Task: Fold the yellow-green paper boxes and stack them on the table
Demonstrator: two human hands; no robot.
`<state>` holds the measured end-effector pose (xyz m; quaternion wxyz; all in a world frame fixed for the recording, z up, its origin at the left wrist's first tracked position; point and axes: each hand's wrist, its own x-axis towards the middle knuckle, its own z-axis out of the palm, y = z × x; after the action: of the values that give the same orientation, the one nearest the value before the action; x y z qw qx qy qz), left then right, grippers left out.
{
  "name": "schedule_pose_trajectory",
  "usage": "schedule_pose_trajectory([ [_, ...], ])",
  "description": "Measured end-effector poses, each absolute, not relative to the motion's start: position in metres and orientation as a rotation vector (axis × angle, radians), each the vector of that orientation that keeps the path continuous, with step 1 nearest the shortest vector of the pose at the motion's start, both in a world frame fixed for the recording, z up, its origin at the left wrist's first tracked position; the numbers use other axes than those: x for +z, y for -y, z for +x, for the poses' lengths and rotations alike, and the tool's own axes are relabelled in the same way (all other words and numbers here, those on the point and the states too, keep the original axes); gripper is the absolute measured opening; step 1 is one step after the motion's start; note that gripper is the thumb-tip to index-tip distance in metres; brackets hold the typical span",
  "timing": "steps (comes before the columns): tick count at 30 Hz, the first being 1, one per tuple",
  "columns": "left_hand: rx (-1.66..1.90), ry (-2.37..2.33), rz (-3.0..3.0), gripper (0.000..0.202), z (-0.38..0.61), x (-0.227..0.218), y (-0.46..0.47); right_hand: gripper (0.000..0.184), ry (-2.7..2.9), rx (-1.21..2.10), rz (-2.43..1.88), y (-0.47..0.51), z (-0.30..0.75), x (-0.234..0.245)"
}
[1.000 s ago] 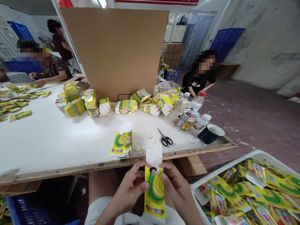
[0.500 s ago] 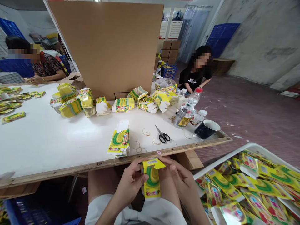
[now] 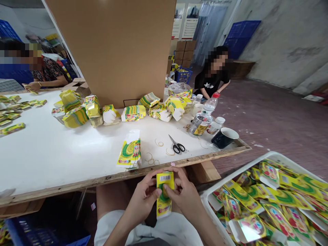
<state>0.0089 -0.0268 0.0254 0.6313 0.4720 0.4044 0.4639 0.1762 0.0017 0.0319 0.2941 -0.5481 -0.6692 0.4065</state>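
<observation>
Over my lap, a small yellow and green carton point(image 3: 164, 206) is held upright between both hands, its barcode panel at the top end. My left hand point(image 3: 145, 194) grips the left edge, thumb on the front. My right hand point(image 3: 183, 191) closes on the right edge, its thumb pressed on the printed face and its fingers behind the top. Beyond my hands, a stack of flat cartons point(image 3: 129, 150) lies near the table's front edge. Black-handled scissors point(image 3: 178, 147) and several loose rubber bands point(image 3: 151, 160) are to its right.
A white bin point(image 3: 275, 156) full of cartons stands at my right. Bundled cartons point(image 3: 133, 113) line the table's back before a tall cardboard sheet point(image 3: 110, 51). Bottles and a dark mug point(image 3: 225, 138) occupy the right corner. Two people sit beyond the table.
My right hand has come in from the carton's side and now grips it. The carton's top flap, sticking out to the right before, is folded in. The view has shifted slightly.
</observation>
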Motion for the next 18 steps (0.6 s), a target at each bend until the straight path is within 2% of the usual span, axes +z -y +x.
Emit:
schedule_pose_trajectory([
  [4,1.074,-0.942,1.072,0.050,0.009,0.027,0.026,0.037,1.827,0.988,-1.524,-0.003,0.180,0.028],
  [10,1.116,-0.875,0.936,0.047,0.010,0.026,0.023,0.029,1.678,1.005,-1.178,-0.006,0.184,0.025],
  [14,1.110,-0.873,1.005,0.046,0.021,0.025,0.028,0.022,1.603,0.959,-1.153,-0.002,0.192,0.030],
  [16,1.161,-1.026,1.214,0.042,0.016,0.032,0.029,0.022,1.722,0.772,-1.293,0.002,0.222,0.037],
  [18,1.292,-1.353,1.458,0.041,-0.002,0.040,0.025,0.025,1.833,0.388,-1.524,0.005,0.269,0.043],
])
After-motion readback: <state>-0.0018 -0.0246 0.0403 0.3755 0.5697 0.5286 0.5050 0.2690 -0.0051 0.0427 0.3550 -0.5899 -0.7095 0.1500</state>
